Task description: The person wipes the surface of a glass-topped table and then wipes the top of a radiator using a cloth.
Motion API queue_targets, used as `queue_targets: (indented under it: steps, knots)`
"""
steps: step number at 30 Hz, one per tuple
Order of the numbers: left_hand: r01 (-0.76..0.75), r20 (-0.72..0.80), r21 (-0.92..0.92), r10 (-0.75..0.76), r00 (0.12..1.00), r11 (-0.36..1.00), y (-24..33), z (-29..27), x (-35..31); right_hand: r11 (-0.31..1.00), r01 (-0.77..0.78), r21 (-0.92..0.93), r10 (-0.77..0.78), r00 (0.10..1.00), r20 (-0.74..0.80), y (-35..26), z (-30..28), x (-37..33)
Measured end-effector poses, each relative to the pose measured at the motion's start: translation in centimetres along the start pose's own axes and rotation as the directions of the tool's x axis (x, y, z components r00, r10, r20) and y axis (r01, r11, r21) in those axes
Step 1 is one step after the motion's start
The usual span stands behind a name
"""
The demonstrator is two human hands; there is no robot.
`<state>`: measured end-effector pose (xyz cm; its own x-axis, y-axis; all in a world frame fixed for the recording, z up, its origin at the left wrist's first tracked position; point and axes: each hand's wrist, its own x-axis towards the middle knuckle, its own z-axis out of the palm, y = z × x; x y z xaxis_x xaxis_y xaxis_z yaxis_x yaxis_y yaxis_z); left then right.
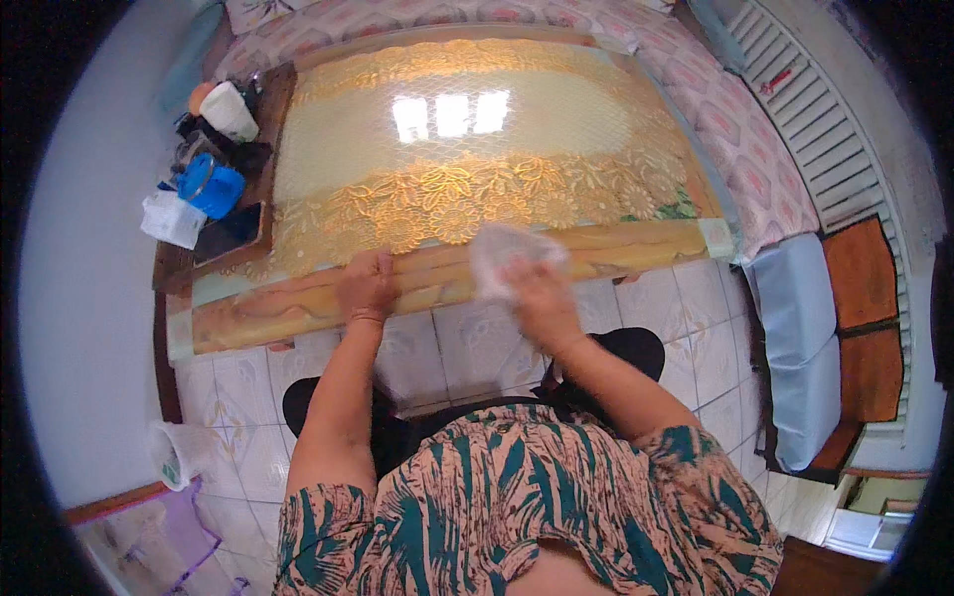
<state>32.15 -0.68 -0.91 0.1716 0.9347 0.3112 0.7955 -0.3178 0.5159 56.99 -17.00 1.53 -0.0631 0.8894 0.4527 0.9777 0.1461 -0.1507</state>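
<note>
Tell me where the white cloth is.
In the head view, the white cloth is under the right hand at the near edge of the table, right of the left hand.

A gold lace-patterned table cover (flowered and shiny) spreads across the tabletop, a white cloth near its front edge.

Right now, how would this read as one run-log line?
left hand: curled at near edge of table | right hand: holding white cloth, near edge | blue container: left side
</note>
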Motion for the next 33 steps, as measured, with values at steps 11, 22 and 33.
queue_targets:
  steps: [11,22,33]
  knots:
    - [0.049,0.027,-0.085,-0.047,0.999,0.995,1.9,-0.9,-0.1,0.923,-0.334,-0.19,0.354,0.932,0.082,1.1,-0.8,1.1]
    - [-0.229,0.025,-0.141,0.235,0.972,0.963,0.1,-2.3,-2.8,0.973,-0.166,-0.159,0.186,0.976,0.113,2.7,-3.1,-1.4]
    - [-0.158,-0.005,-0.463,0.176,0.984,0.872,-2.5,-3.6,-15.8,0.972,0.168,0.164,-0.198,0.962,0.189,-12.3,1.1,1.6]
